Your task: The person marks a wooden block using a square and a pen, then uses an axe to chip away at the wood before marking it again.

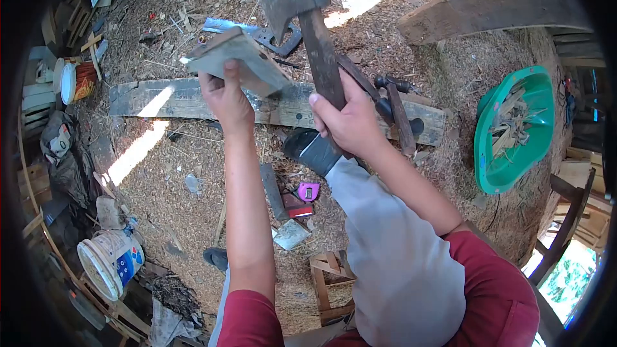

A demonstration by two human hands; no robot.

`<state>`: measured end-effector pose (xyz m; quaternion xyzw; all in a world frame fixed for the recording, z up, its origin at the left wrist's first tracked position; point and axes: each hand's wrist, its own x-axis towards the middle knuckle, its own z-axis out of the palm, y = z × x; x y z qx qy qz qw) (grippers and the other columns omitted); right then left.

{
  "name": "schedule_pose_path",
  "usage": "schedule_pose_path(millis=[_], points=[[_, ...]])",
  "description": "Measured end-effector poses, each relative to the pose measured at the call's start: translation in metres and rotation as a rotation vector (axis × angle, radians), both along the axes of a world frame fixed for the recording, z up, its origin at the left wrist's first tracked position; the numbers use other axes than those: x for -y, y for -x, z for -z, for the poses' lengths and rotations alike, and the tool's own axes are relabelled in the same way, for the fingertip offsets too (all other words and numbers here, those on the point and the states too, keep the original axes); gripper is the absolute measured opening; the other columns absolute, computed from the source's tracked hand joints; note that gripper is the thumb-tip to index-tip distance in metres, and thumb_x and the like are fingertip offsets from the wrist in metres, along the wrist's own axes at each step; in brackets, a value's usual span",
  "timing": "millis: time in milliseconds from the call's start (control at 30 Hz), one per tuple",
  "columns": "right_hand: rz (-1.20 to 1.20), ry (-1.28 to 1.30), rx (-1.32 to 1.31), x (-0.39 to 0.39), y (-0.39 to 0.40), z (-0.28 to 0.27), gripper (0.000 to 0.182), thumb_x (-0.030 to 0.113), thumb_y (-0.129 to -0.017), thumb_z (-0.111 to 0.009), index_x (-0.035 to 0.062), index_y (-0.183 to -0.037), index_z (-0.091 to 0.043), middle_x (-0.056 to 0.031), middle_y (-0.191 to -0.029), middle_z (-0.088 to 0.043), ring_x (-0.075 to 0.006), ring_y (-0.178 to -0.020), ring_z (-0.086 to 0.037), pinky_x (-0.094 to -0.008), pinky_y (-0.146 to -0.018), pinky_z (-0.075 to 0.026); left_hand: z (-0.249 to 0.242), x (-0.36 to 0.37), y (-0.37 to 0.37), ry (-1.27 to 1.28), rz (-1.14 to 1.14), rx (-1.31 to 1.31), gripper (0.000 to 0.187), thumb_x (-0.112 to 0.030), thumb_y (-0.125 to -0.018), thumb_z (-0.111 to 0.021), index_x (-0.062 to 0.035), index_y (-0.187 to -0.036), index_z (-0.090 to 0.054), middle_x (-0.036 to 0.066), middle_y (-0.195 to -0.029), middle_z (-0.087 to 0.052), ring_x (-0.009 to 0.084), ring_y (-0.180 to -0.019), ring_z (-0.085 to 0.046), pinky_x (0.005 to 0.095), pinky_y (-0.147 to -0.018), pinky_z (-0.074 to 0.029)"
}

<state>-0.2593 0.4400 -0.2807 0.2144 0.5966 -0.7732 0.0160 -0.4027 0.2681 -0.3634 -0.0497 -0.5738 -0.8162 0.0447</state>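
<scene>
My left hand [226, 97] grips a flat, roughly squared piece of wood [239, 59], held up in front of me with its face tilted. My right hand [350, 121] is closed round the dark wooden handle of a hatchet [307, 20]. Its rusty head points up and left, just to the right of the wood piece and close to it. Below both hands a long weathered plank [168, 99] lies across the sawdust-covered ground. My right knee in grey trousers rises under the right arm.
A green plastic basin [517, 130] with wood chips sits at right. A second hammer-like tool [400, 115] rests on the plank. A saw blade [222, 25] lies behind. White bucket [110, 262] at lower left, red-and-white can [77, 81] at left, pink tape measure [307, 191] and small wooden stool [331, 283] near my feet.
</scene>
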Motion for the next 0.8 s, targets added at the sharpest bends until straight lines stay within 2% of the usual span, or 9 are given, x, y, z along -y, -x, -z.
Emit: schedule_pose_path(millis=[100, 200, 267, 300, 400, 467, 567, 700, 800], points=[[0.026, -0.115, -0.126, 0.006, -0.023, 0.037, 0.041, 0.004, -0.104, -0.066, 0.0016, -0.142, -0.055, -0.001, -0.09, -0.064, -0.0092, -0.072, -0.062, -0.029, -0.065, -0.053, -0.006, -0.002, 0.004, -0.012, -0.072, -0.039, 0.046, -0.031, -0.105, -0.077, -0.0023, -0.135, -0.057, 0.01, -0.129, -0.067, 0.0194, -0.116, -0.063, 0.0381, -0.103, -0.051], [-0.022, 0.014, 0.095, 0.0, -0.039, 0.052, 0.041, 0.007, -0.102, -0.069, 0.002, -0.141, -0.057, -0.0014, -0.088, -0.065, -0.0103, -0.072, -0.062, -0.0307, -0.068, -0.053, 0.005, 0.014, 0.003, 0.074, -0.1, -0.006, 0.046, -0.037, -0.106, -0.075, -0.0012, -0.13, -0.057, 0.01, -0.121, -0.067, 0.0197, -0.108, -0.065, 0.0378, -0.096, -0.054], [-0.11, -0.075, 0.183, -0.001, -0.045, 0.066, 0.04, 0.007, -0.101, -0.069, 0.0007, -0.139, -0.057, -0.0026, -0.096, -0.067, -0.0116, -0.079, -0.066, -0.0307, -0.072, -0.055, 0.015, 0.022, 0.002, 0.145, -0.141, 0.039, 0.05, -0.044, -0.107, -0.072, -0.0002, -0.126, -0.057, 0.01, -0.116, -0.066, 0.0201, -0.103, -0.066, 0.0375, -0.09, -0.057], [-0.15, -0.116, 0.232, -0.001, -0.047, 0.069, 0.04, 0.006, -0.1, -0.069, 0.0, -0.138, -0.057, -0.0032, -0.1, -0.068, -0.0122, -0.083, -0.068, -0.0307, -0.074, -0.057, 0.004, 0.017, 0.002, 0.309, -0.239, 0.04, 0.062, -0.063, -0.107, -0.061, -0.0017, -0.113, -0.056, 0.008, -0.102, -0.064, 0.0182, -0.093, -0.066, 0.0377, -0.083, -0.058], [-0.144, -0.407, 0.054, -0.001, -0.05, 0.074, 0.046, 0.011, -0.101, -0.072, -0.0016, -0.142, -0.058, -0.0076, -0.104, -0.072, -0.0145, -0.09, -0.07, -0.0334, -0.083, -0.057, 0.031, 0.04, 0.012, 0.563, -0.285, -0.094, 0.076, -0.08, -0.104, -0.046, -0.0042, -0.102, -0.054, 0.004, -0.087, -0.061, 0.0148, -0.086, -0.064, 0.0374, -0.083, -0.058], [-0.178, -0.42, 0.083, -0.002, -0.042, 0.048, 0.049, 0.013, -0.101, -0.073, -0.0024, -0.145, -0.058, -0.0098, -0.106, -0.074, -0.0152, -0.093, -0.07, -0.0343, -0.085, -0.057, 0.019, 0.027, 0.016, 0.51, -0.243, -0.141, 0.083, -0.09, -0.097, -0.038, -0.0075, -0.094, -0.048, 0.002, -0.078, -0.056, 0.0149, -0.076, -0.059, 0.0423, -0.084, -0.057], [-0.202, -0.421, -0.006, 0.001, -0.034, 0.042, 0.053, 0.014, -0.101, -0.074, -0.0021, -0.148, -0.058, -0.0107, -0.105, -0.075, -0.0148, -0.094, -0.07, -0.0338, -0.087, -0.056, -0.01, 0.002, 0.012, 0.365, -0.123, -0.26, 0.084, -0.092, -0.092, -0.038, -0.0092, -0.094, -0.047, 0.005, -0.083, -0.058, 0.019, -0.078, -0.06, 0.0489, -0.089, -0.057], [-0.241, -0.421, -0.137, 0.005, -0.034, 0.046, 0.055, 0.011, -0.1, -0.075, -0.0007, -0.151, -0.058, -0.0102, -0.108, -0.075, -0.0142, -0.097, -0.069, -0.0327, -0.089, -0.055, -0.007, 0.009, 0.003, 0.135, -0.14, -0.123, 0.085, -0.093, -0.091, -0.043, -0.0081, -0.093, -0.048, 0.003, -0.084, -0.054, 0.0182, -0.079, -0.059, 0.0397, -0.086, -0.054], [-0.189, -0.479, -0.231, 0.007, -0.037, 0.046, 0.048, 0.01, -0.1, -0.073, -0.0016, -0.145, -0.06, -0.01, -0.106, -0.073, -0.0149, -0.099, -0.07, -0.0333, -0.092, -0.055, -0.004, 0.001, -0.01, 0.206, -0.46, -0.032, 0.085, -0.095, -0.089, -0.045, -0.0104, -0.091, -0.045, 0.0, -0.082, -0.048, 0.0152, -0.081, -0.054, 0.0355, -0.083, -0.051]])
